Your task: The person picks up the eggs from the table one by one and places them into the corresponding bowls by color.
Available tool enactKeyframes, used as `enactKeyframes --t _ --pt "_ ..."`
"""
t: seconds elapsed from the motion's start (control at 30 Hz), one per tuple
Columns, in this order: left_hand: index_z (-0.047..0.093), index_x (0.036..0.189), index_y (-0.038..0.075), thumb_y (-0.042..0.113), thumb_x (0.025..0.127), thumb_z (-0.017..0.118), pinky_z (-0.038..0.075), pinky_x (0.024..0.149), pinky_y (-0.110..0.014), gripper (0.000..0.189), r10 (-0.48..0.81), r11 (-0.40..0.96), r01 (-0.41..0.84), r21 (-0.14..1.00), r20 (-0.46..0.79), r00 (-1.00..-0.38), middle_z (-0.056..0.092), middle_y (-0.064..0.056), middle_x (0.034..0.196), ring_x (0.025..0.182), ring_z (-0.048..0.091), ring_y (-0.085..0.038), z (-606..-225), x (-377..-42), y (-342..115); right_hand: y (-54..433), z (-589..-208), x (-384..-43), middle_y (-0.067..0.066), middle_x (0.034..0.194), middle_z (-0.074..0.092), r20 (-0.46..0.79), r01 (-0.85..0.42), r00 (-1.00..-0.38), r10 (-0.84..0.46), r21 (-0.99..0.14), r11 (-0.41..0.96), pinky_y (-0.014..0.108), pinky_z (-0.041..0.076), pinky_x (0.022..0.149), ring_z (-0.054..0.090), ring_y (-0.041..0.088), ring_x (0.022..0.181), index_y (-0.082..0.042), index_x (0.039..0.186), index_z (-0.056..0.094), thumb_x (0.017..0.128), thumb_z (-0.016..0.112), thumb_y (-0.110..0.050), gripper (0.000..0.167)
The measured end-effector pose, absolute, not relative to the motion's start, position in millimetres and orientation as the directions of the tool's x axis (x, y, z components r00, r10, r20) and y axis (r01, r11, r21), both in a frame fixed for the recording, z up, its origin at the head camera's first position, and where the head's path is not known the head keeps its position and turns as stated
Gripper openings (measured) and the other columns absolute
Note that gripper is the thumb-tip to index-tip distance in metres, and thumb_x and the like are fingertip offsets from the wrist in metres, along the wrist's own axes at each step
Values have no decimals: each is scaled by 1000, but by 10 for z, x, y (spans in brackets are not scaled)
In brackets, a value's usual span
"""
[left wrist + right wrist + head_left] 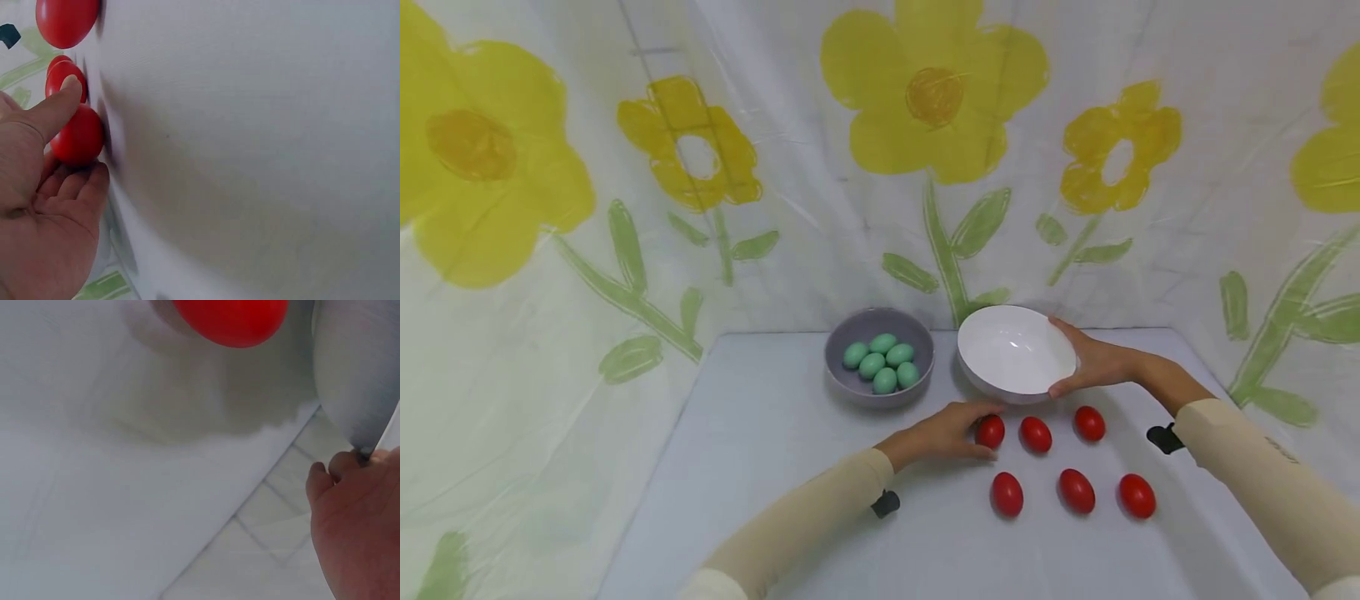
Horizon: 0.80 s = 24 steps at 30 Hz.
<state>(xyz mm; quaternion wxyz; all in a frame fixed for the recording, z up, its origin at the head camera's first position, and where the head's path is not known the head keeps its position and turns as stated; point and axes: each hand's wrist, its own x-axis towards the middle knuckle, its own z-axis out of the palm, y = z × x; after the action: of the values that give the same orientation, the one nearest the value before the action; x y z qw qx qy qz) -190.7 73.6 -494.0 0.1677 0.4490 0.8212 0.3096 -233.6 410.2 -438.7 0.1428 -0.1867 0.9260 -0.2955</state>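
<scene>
A red egg (pixel 990 432) lies on the table between the thumb and fingers of my left hand (pixel 951 432). In the left wrist view the thumb stretches past one side of this egg (pixel 78 137), while the fingers lie close along its other side. My right hand (pixel 1093 358) grips a white bowl (pixel 1011 346) by its right side, thumb at the near rim and fingers round the far side. No eggs show inside that bowl. The right wrist view catches its pale outer wall (pixel 356 369) beside the hand and part of a red egg (pixel 237 319).
Left of the white bowl stands a grey-purple bowl (pixel 837 379) with several green eggs (pixel 884 381). More red eggs (pixel 1077 491) are spread on the white table (pixel 760 417) in front of the white bowl. A flowered curtain (pixel 805 225) hangs behind the table.
</scene>
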Motion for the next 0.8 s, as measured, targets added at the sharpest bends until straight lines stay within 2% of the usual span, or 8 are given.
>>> enactKeyframes --t 0.33,0.53,0.67,0.8 --pt "61 147 13 24 91 87 46 105 -16 63 804 385 559 734 31 -594 66 4 140 128 60 -4 -5005 -1932 744 4087 -4362 -2321 19 165 27 -149 -260 -892 -427 -603 754 71 41 111 34 41 144 -12 168 6 74 93 -50 135" --pt "61 149 15 21 91 87 48 103 -15 64 845 322 546 773 26 -535 65 10 138 129 58 0 -4864 -1973 713 4095 -4388 -2347 19 164 29 -150 -261 -890 -431 -608 750 70 41 112 36 40 143 -12 168 6 75 93 -50 133" --pt "58 151 13 18 92 86 48 103 -16 65 881 229 544 807 65 -468 63 8 141 132 57 -1 -4558 -1995 714 4098 -4392 -2355 17 163 31 -139 -265 -889 -437 -622 737 69 43 111 37 38 142 -14 168 8 73 94 -49 133" --pt "59 150 11 16 91 87 48 104 -16 65 873 147 576 804 169 -458 62 1 145 132 57 -3 -4183 -2088 747 4090 -4383 -2352 17 161 32 -144 -264 -887 -438 -620 739 66 47 108 38 38 141 -14 168 8 73 94 -49 133"
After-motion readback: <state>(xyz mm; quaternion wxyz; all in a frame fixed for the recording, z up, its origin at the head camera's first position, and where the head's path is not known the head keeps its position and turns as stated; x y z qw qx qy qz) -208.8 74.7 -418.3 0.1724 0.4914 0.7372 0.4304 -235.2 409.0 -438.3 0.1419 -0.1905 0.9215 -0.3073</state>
